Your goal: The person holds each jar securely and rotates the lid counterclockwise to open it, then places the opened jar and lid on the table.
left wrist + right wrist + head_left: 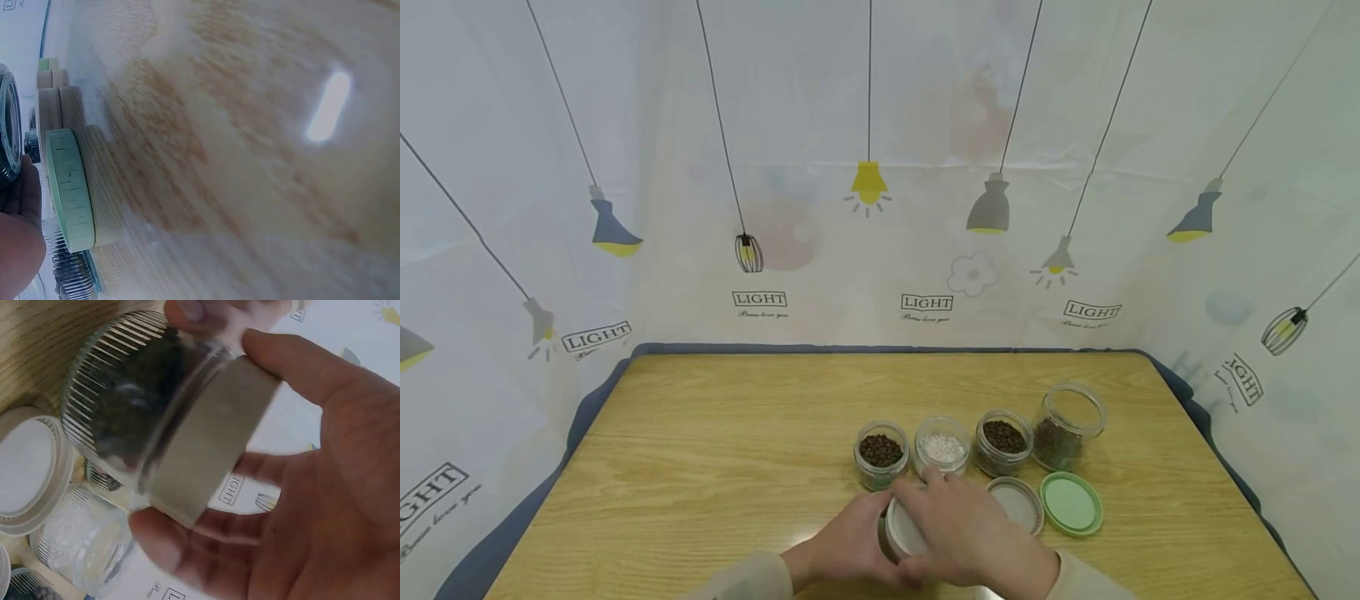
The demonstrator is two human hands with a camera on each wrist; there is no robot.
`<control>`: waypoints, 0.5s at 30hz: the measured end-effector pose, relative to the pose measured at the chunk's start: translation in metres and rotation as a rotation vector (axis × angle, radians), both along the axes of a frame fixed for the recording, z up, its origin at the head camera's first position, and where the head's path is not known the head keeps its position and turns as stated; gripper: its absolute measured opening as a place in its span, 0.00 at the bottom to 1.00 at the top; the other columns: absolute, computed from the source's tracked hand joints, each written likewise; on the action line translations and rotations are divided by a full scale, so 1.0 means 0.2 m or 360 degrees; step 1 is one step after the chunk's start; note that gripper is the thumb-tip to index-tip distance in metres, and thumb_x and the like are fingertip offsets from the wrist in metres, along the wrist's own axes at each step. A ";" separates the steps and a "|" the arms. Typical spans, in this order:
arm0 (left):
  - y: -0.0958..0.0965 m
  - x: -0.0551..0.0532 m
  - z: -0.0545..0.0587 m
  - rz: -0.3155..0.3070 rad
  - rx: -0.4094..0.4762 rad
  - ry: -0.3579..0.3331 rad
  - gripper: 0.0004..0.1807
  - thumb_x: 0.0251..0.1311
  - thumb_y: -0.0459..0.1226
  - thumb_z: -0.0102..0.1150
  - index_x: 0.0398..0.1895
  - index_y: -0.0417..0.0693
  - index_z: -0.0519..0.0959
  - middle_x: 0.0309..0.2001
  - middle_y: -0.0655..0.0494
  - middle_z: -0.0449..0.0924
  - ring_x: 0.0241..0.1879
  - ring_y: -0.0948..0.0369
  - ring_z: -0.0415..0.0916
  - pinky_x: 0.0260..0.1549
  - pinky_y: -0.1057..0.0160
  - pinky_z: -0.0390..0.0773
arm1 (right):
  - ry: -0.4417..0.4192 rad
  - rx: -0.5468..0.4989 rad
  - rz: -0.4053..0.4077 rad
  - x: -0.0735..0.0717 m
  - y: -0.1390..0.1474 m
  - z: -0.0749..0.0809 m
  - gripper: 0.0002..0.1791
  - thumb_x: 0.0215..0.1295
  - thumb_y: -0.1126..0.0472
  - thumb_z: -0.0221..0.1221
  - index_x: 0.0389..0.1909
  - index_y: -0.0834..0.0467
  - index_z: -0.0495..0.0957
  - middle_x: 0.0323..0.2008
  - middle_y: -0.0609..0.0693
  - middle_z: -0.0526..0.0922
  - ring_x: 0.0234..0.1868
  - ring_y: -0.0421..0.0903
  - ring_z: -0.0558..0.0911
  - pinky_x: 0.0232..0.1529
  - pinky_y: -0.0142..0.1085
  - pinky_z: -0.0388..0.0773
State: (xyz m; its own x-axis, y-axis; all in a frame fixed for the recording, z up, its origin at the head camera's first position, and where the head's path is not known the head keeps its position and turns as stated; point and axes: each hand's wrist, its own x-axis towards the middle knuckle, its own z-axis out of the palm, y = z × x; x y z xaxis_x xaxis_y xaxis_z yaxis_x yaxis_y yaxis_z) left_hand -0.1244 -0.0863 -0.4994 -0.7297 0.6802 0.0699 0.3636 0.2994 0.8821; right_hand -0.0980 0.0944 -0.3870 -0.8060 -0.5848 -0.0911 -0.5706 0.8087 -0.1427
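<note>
In front of me my left hand (850,537) grips a ribbed glass jar (125,394) with dark contents. My right hand (973,529) holds the jar's beige screw lid (212,431), fingers spread along one side of its rim and thumb on the other. In the right wrist view the lid sits over the jar's mouth and the jar is tilted. The left wrist view catches only part of the left hand (19,250) at its edge. Close beyond the hands stand a lidless jar of dark grains (881,451) and one of white crystals (942,448).
Further right are another lidless jar of dark grains (1003,437) and a larger lidless jar (1060,442) with dark contents. A whitish lid (1017,505) and a green lid (1072,503) lie beside the right hand on the wooden table (715,450). A printed curtain (835,317) surrounds the table.
</note>
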 end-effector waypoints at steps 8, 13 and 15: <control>0.00 0.02 0.02 -0.0001 0.0005 -0.0201 0.38 0.40 0.51 0.78 0.58 0.63 0.71 0.51 0.67 0.79 0.46 0.71 0.77 0.47 0.69 0.77 | -0.0128 -0.0051 0.0304 -0.04 0.04 0.04 0.42 0.44 0.45 0.75 0.63 0.42 0.70 0.53 0.44 0.74 0.49 0.46 0.76 0.39 0.36 0.79; 0.00 0.01 0.02 -0.0012 0.0015 -0.0231 0.38 0.41 0.50 0.78 0.58 0.61 0.72 0.51 0.66 0.79 0.46 0.71 0.78 0.47 0.69 0.77 | -0.0165 -0.0067 0.0346 -0.04 0.05 0.06 0.43 0.44 0.46 0.76 0.64 0.42 0.69 0.56 0.43 0.74 0.52 0.46 0.76 0.42 0.36 0.79; 0.00 0.01 0.02 -0.0027 0.0034 -0.0234 0.37 0.41 0.49 0.78 0.58 0.60 0.73 0.52 0.65 0.79 0.47 0.70 0.78 0.47 0.69 0.77 | -0.0170 -0.0068 0.0357 -0.04 0.05 0.06 0.44 0.42 0.48 0.77 0.64 0.41 0.68 0.57 0.43 0.74 0.52 0.46 0.76 0.41 0.36 0.79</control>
